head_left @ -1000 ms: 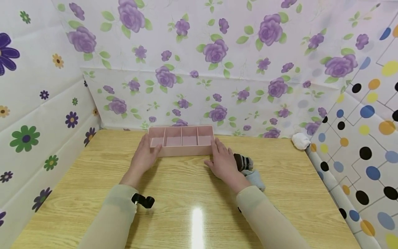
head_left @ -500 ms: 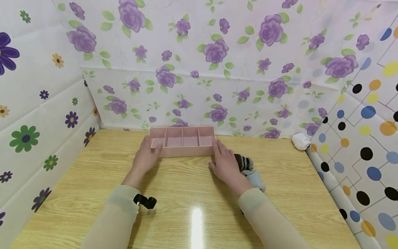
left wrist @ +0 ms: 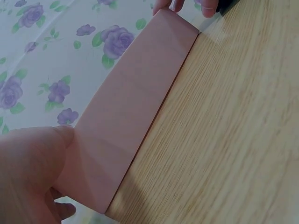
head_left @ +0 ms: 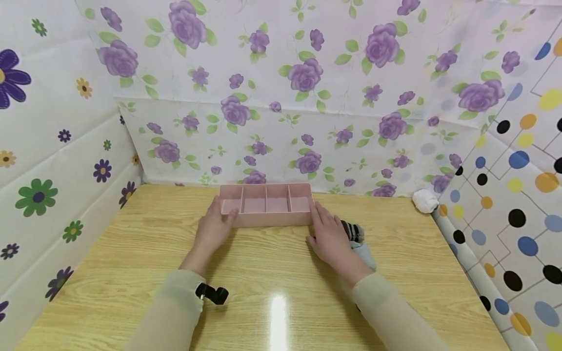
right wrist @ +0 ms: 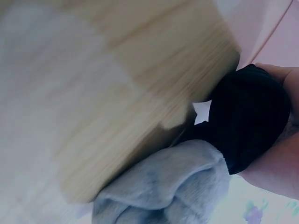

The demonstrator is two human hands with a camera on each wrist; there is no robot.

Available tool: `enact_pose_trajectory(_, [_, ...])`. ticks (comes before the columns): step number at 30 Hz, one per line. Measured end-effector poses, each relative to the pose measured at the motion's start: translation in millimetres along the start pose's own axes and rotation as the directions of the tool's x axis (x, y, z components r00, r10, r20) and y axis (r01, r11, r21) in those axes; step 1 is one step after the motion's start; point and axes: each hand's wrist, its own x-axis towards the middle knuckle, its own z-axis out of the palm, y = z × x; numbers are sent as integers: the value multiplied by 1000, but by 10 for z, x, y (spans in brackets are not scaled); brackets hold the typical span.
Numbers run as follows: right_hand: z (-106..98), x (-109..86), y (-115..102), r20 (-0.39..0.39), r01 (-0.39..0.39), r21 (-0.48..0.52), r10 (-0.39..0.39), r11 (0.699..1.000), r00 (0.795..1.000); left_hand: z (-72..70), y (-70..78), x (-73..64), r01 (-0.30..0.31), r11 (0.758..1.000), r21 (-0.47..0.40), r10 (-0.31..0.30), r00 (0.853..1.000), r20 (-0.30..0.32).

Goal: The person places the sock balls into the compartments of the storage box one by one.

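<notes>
A long pink divided box [head_left: 270, 219] with several compartments stands on the table, no objects showing inside. My left hand [head_left: 213, 230] grips its left end, thumb over the front rim. The left wrist view shows the thumb [left wrist: 64, 135] against the long pink wall and fingertips below the end. My right hand [head_left: 332, 241] lies along the box's right end, fingers nearly straight and touching it. Beside and partly behind this hand are a striped dark sock [head_left: 354, 231] and a light blue-grey sock [head_left: 362, 255]. In the right wrist view, the black sock [right wrist: 250, 116] hides part of the hand.
The wooden table [head_left: 263, 273] meets a floral cloth wall [head_left: 281, 146] just behind the box. A white crumpled bundle [head_left: 425, 201] sits at the back right corner. Patterned cloth also lines both sides.
Both hands and the pink box have shifted right and slightly nearer. The striped and light blue-grey socks have moved a little right, more covered by the right hand.
</notes>
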Motion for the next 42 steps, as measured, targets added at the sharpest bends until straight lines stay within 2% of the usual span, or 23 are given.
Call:
enact_pose_trajectory(8, [-20,-136,189,-41,28,-31,-30,999,999,113,129,-60,-20,997,79,23,999,-26])
enact_pose_trajectory(14, [-87,-263,287,-28,23,-43,-25,999,999,225,198,-96,-17,997,71,19,1000,-25])
enact_pose_trajectory(20, [-153,-377,390,-27,21,-70,-23,997,999,305,277,-119,-54,996,76,56,998,-32])
enact_pose_trajectory(26, [-186,-456,469,-14,14,-88,-15,996,1000,340,332,-134,-83,988,129,87,996,-24])
enact_pose_trajectory(31, [-193,-522,496,-50,44,-108,-49,993,998,345,347,-161,-94,987,130,97,995,-15])
enact_pose_trajectory(37, [-202,-597,460,-73,42,-117,-51,992,996,343,301,-161,-143,990,5,143,990,-17])
enact_pose_trajectory(39, [-212,-609,428,-67,42,-116,-50,992,996,330,276,-159,-137,990,-46,136,991,-11])
enact_pose_trajectory(42, [-229,-626,365,-58,48,-119,-55,992,997,298,259,-155,-91,993,-81,91,996,-1])
